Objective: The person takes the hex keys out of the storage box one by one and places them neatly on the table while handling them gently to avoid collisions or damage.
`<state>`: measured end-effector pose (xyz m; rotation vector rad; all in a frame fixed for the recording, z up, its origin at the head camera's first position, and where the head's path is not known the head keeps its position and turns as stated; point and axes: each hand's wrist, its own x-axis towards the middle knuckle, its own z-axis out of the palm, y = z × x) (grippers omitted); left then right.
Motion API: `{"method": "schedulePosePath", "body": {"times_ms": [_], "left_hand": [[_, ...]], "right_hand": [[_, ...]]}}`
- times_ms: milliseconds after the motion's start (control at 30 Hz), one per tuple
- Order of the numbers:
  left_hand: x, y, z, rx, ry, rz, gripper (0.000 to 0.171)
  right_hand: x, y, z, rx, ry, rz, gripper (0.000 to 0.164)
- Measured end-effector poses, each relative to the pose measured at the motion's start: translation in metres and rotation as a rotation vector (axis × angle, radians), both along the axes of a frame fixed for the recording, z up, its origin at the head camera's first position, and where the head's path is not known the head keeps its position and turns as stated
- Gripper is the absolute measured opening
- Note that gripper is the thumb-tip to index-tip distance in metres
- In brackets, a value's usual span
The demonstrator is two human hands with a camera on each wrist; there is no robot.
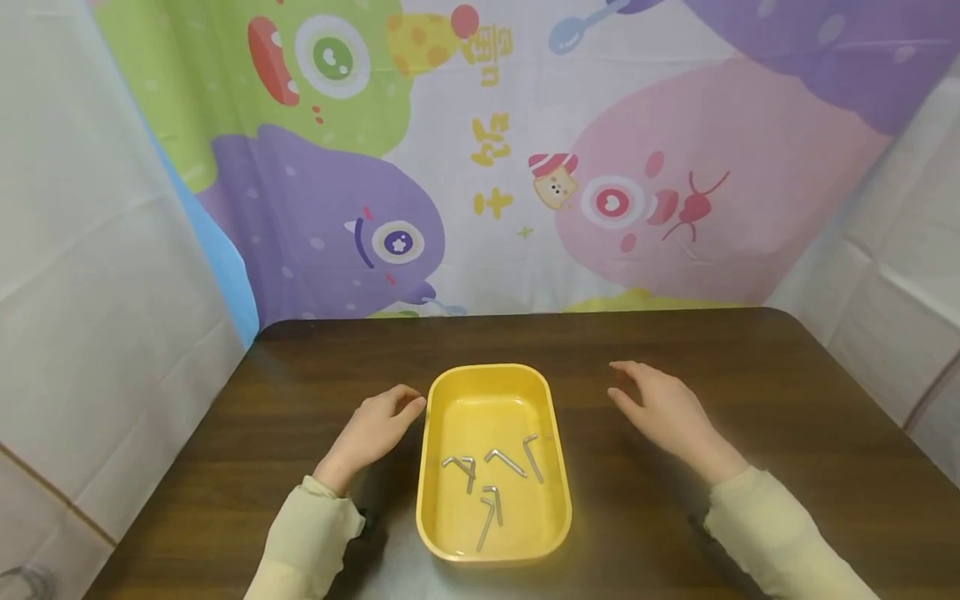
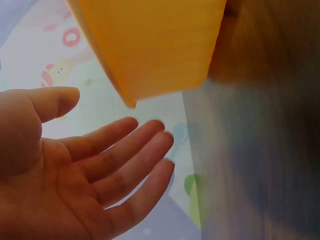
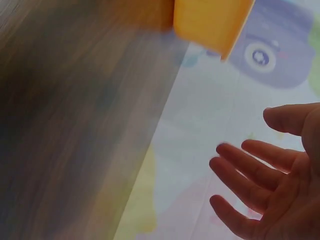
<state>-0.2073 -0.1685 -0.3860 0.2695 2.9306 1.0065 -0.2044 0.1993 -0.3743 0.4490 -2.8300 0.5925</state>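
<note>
A yellow tray stands on the dark wooden table, with several silver L-shaped hex keys lying inside it, such as one hex key near the middle. Just left of its rim is my left hand, holding nothing, fingertips close to the tray wall. In the left wrist view that hand has relaxed, spread fingers below the tray's side. My right hand is farther off on the tray's right, also without anything in it. The right wrist view shows this hand with loosely extended fingers and the tray beyond.
The brown wooden table has rounded far corners. Behind it hangs a cloth printed with cartoon monsters. Pale covered walls stand on the left and right.
</note>
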Motion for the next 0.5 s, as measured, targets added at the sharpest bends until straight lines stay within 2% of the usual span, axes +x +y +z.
{"method": "schedulePosePath", "body": {"times_ms": [200, 400, 500], "left_hand": [[0.005, 0.008, -0.002, -0.007, -0.039, -0.025, 0.026], [0.008, 0.01, -0.009, 0.011, -0.068, -0.023, 0.026], [0.01, 0.011, -0.012, 0.006, -0.057, -0.021, 0.026]], "right_hand": [[0.003, -0.031, 0.0, -0.031, 0.066, 0.077, 0.026], [0.006, -0.06, -0.001, -0.009, 0.145, 0.148, 0.015], [0.006, -0.073, -0.004, 0.03, 0.183, 0.175, 0.012]]}}
